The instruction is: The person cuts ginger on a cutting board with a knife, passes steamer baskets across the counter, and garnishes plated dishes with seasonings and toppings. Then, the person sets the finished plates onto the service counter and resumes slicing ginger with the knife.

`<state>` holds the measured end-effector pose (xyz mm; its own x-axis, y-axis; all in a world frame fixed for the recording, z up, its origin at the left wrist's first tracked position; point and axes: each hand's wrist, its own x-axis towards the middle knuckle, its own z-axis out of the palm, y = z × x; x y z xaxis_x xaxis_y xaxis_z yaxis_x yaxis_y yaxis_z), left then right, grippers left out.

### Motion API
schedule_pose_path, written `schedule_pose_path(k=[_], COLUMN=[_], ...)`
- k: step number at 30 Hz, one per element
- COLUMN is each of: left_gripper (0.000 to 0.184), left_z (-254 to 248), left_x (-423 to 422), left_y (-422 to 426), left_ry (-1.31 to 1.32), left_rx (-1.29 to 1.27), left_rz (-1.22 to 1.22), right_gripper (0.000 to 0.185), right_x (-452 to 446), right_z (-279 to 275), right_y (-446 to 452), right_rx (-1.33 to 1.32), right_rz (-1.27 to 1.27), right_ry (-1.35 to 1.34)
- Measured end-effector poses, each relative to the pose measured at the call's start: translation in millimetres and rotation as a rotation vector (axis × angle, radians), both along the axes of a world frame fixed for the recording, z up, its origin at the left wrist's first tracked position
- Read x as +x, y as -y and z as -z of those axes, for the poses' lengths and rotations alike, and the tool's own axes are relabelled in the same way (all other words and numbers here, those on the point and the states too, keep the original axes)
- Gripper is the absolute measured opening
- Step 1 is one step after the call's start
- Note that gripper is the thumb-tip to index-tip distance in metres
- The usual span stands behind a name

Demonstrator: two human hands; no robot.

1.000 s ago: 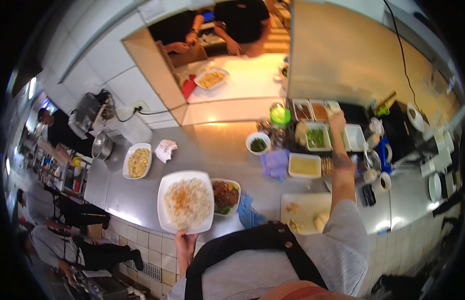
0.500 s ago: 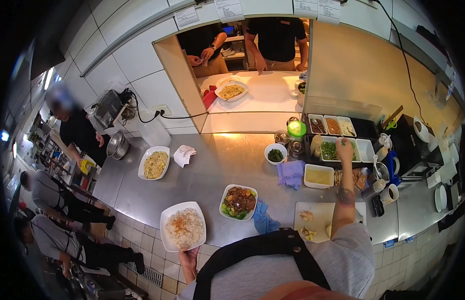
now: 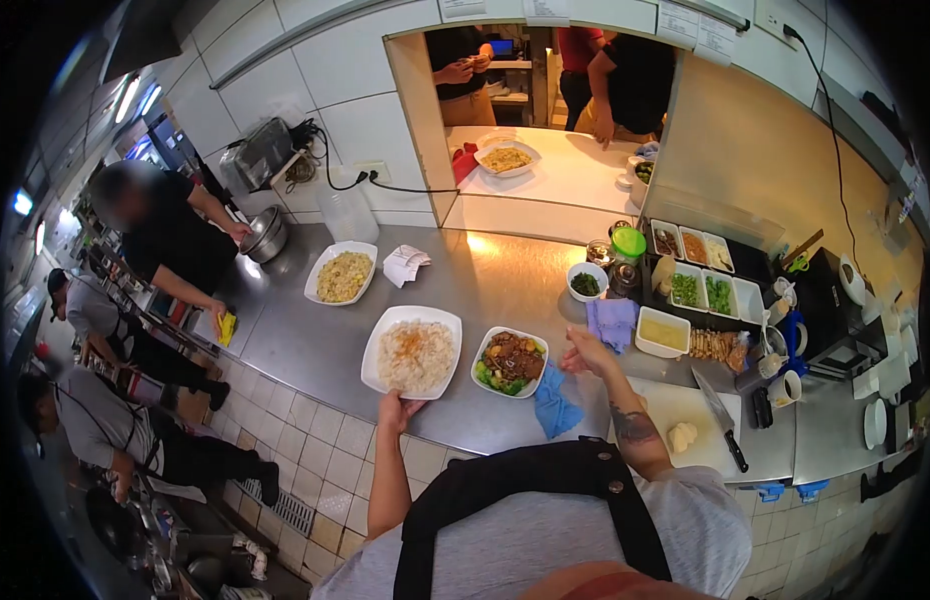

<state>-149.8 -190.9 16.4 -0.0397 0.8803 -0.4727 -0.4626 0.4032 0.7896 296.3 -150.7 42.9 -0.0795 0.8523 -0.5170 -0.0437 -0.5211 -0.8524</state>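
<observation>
My left hand (image 3: 396,408) grips the near edge of a square white bowl of rice (image 3: 415,352), topped with an orange-brown sprinkle. The bowl is at the counter's front edge. To its right stands a white bowl of brown meat and green vegetables (image 3: 511,362), with a crumpled blue cloth (image 3: 557,402) beside it. My right hand (image 3: 586,353) hovers above the counter near the blue cloth and a folded purple cloth (image 3: 612,324). Its fingers are drawn together; whatever they hold is hidden. Beyond it are tubs of chopped greens (image 3: 686,290).
A knife (image 3: 723,425) lies on the cutting board (image 3: 660,400) at right. A bowl of fried rice (image 3: 342,275) and a paper slip (image 3: 406,265) are farther back. A person at left holds a yellow cloth (image 3: 226,328). People stand behind the serving window (image 3: 545,210).
My right hand has left the chopped-greens tub and come back left, nearer the meat bowl. My left hand still holds the rice bowl. The view has shifted; the person at left has leaned over the counter.
</observation>
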Motion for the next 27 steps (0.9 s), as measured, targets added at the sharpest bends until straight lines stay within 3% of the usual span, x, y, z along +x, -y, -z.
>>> schedule_pose_path(k=[4, 10, 13, 17, 20, 23, 27], left_gripper=[0.041, 0.046, 0.049, 0.047, 0.046, 0.038, 0.041], left_z=[-11, -9, -32, -1, 58, 112, 131], left_x=[-1, -5, 6, 3, -14, -26, -23], left_y=[-20, -33, -2, 63, 130, 217, 291], left_ry=[-0.019, -0.138, -0.147, 0.010, -0.162, -0.405, -0.730], left_rx=[-0.161, -0.147, -0.071, -0.006, -0.018, -0.203, -0.549], left_rz=[0.155, 0.357, 0.268, -0.185, -0.483, -0.375, 0.038], right_gripper=[0.063, 0.061, 0.059, 0.054, 0.048, 0.039, 0.030], right_x=[-33, -70, -71, -60, -47, -36, -49], right_z=[-4, -9, -8, 16, 34, 44, 14], right_y=[-2, -4, 0, 3, 20, 50, 102], right_rx=[-0.013, 0.039, 0.082, 0.045, 0.265, 0.485, 0.496], right_rz=[-0.125, -0.153, -0.131, 0.060, 0.160, 0.081, -0.142], right_ry=[0.104, 0.333, 0.250, 0.136, 0.475, 0.817, 0.837])
